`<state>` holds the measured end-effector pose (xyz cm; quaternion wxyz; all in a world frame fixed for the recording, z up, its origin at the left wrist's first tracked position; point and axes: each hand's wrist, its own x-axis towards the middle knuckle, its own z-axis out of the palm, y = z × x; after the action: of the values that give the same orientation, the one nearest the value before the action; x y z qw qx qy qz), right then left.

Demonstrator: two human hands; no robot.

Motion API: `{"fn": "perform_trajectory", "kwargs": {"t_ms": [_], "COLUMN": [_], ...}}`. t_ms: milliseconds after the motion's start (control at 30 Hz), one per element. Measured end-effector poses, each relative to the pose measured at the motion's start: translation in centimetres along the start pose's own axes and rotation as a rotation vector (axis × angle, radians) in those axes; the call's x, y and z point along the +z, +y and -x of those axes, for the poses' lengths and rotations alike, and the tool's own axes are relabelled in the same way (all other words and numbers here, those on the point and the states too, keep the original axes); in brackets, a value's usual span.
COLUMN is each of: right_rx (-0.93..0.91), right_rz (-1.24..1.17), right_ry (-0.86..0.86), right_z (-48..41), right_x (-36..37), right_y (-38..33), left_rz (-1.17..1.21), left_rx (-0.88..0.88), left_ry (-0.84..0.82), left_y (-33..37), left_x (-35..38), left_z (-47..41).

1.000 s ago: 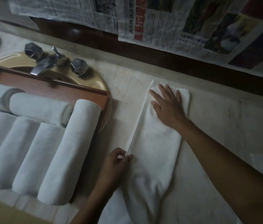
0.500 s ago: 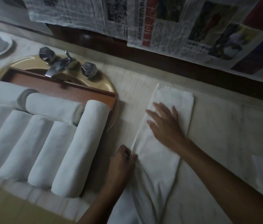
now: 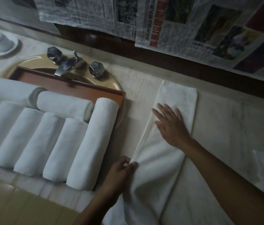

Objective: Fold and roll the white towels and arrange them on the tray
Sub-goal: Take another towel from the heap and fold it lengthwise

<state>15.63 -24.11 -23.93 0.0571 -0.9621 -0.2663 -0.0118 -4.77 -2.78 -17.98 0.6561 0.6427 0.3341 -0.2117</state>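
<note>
Nearest, by the table's near edge, the left hand [image 3: 124, 166] pinches the long left edge of the towel [image 3: 163, 179] between thumb and fingertips. The layers bunch into soft creases there, and the towel's near end runs out of view. Farther along, the right hand [image 3: 171, 125] lies flat on the towel, palm down, fingers straight and spread, gripping nothing. The towel is folded into a long narrow strip that reaches from the near edge toward the table's far edge, where its end lies square and tidy.

The step looks like smoothing and squaring this strip before rolling it. To do it well, I judge the pinch should draw the left edge taut and straight so the layers line up. Meanwhile the flat palm should press the creases out toward the near end. The near part needs the most care: it is rumpled, and a roll started on it would likely come out lopsided.

To the left, the tray [image 3: 108, 92] carries finished rolls [image 3: 87, 143]: a row side by side, with more laid crosswise behind them. Folding the strip to a width that suits those rolls should give an even set. The tray sits over the sink [image 3: 116, 86], with the tap [image 3: 66, 65] beyond it. Newspaper [image 3: 176, 30] hangs along the wall.
</note>
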Motion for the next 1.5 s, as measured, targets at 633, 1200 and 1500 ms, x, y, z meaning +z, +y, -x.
{"fn": "perform_trajectory", "kwargs": {"t_ms": [633,1200,1500], "right_rx": [-0.094,-0.11,-0.348], "right_rz": [-0.097,-0.062,-0.122], "right_ry": [0.03,-0.017,0.057], "right_z": [6.6,6.3,11.2], "right_x": [0.8,0.4,0.3], "right_y": [-4.7,-4.3,-8.7], "left_rz": [-0.401,-0.506,-0.584], "left_rx": [0.136,0.064,0.038], "left_ry": [0.156,0.487,0.48], "left_y": [-1.6,-8.0,-7.6], "left_x": [1.0,1.2,1.2], "left_z": [1.6,6.3,6.4]}}
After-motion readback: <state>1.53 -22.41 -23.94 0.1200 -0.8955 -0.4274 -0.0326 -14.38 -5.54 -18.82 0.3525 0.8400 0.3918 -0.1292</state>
